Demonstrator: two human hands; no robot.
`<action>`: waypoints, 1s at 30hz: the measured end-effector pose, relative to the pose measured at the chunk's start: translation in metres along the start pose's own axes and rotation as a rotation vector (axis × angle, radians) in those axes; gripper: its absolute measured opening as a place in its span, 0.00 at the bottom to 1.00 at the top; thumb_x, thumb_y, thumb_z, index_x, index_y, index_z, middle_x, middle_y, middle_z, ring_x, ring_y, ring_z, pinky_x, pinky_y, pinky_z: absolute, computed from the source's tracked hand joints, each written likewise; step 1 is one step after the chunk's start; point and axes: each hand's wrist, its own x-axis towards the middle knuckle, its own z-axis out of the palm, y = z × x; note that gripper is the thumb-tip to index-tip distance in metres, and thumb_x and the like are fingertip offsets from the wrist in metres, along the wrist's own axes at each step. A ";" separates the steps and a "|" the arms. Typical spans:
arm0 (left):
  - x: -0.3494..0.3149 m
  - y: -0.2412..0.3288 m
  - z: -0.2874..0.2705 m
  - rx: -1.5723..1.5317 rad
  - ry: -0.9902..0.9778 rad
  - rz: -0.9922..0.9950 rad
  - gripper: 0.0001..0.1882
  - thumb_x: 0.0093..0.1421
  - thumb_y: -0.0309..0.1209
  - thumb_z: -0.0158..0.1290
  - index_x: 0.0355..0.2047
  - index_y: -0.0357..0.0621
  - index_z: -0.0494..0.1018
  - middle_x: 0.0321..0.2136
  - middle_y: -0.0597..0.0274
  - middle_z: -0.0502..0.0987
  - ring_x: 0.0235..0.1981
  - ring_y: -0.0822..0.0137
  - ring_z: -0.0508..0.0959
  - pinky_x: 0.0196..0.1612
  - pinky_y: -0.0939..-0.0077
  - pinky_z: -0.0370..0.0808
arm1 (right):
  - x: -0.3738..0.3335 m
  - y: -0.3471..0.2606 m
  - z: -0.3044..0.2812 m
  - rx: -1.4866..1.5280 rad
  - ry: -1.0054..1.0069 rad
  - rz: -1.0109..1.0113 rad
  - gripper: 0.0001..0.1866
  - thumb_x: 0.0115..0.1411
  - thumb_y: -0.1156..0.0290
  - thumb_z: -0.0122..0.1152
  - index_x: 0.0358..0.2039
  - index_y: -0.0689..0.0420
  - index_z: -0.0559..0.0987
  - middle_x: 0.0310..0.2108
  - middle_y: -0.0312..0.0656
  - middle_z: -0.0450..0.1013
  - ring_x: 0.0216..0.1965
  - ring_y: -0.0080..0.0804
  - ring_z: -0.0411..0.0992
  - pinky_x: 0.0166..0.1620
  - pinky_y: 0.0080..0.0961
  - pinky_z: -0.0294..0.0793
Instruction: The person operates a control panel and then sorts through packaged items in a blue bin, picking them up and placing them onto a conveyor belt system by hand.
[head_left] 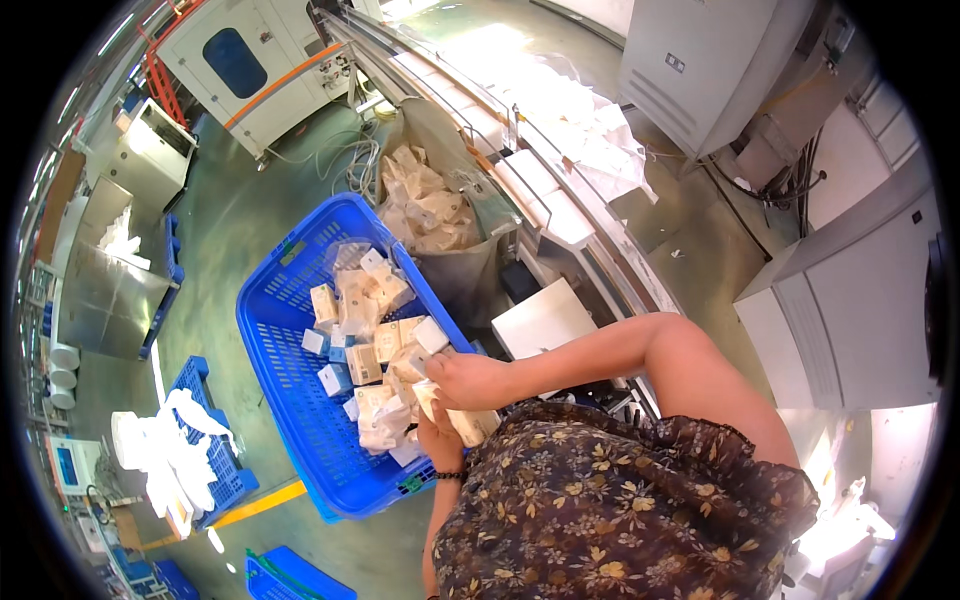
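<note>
Both hands are at the near right edge of a large blue plastic basket (272,362). My right hand (470,381) is closed, its fingers curled at a beige-wrapped tissue pack (472,427). Just below it, my left hand (438,442), with a dark bead bracelet at the wrist, grips the same pack from underneath. Its fingers are partly hidden. Inside the basket lies a loose heap of beige packs (364,364), with several blue-and-white packs (334,379) among them. Some are in clear, crumpled film (352,254).
Beyond the basket stands a grey sack (470,268) full of crumpled plastic film (425,205). A conveyor (545,190) with white packs runs along the right. Blue pallets (228,480) lie on the left floor. Machine cabinets (690,70) stand farther off.
</note>
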 end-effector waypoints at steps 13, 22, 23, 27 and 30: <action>0.005 0.025 -0.031 0.189 -0.383 -0.045 0.25 0.70 0.42 0.34 0.49 0.31 0.67 0.37 0.40 0.76 0.40 0.48 0.77 0.42 0.62 0.71 | 0.014 -0.013 -0.027 -0.402 -0.084 -0.406 0.13 0.53 0.60 0.56 0.31 0.58 0.77 0.39 0.40 0.70 0.44 0.36 0.68 0.43 0.33 0.66; -0.021 0.036 -0.040 -0.490 -0.332 -0.509 0.22 0.70 0.41 0.38 0.58 0.41 0.61 0.51 0.61 0.70 0.49 0.68 0.73 0.49 0.74 0.72 | -0.002 -0.018 -0.001 -0.288 -0.122 -0.700 0.17 0.59 0.50 0.54 0.24 0.49 0.79 0.27 0.32 0.74 0.40 0.32 0.67 0.46 0.35 0.60; -0.023 0.033 -0.039 -0.488 -0.307 -0.503 0.22 0.70 0.41 0.38 0.57 0.40 0.61 0.50 0.62 0.71 0.48 0.68 0.73 0.48 0.74 0.72 | -0.003 -0.020 0.001 -0.268 -0.158 -0.672 0.18 0.59 0.50 0.53 0.24 0.49 0.79 0.26 0.31 0.74 0.38 0.32 0.68 0.45 0.35 0.60; -0.016 0.028 -0.038 -0.520 -0.253 -0.468 0.20 0.69 0.39 0.40 0.54 0.40 0.64 0.48 0.61 0.72 0.47 0.69 0.74 0.46 0.74 0.73 | 0.012 -0.021 0.006 -0.208 -0.120 -0.738 0.20 0.60 0.47 0.50 0.23 0.47 0.79 0.16 0.33 0.73 0.21 0.36 0.69 0.38 0.37 0.63; -0.004 0.037 -0.045 -0.589 -0.221 -0.425 0.18 0.68 0.37 0.41 0.52 0.39 0.65 0.46 0.60 0.73 0.46 0.69 0.74 0.45 0.74 0.73 | 0.058 -0.065 -0.005 -0.019 0.390 -0.858 0.25 0.58 0.46 0.55 0.13 0.49 0.66 0.07 0.35 0.60 0.14 0.41 0.64 0.24 0.35 0.61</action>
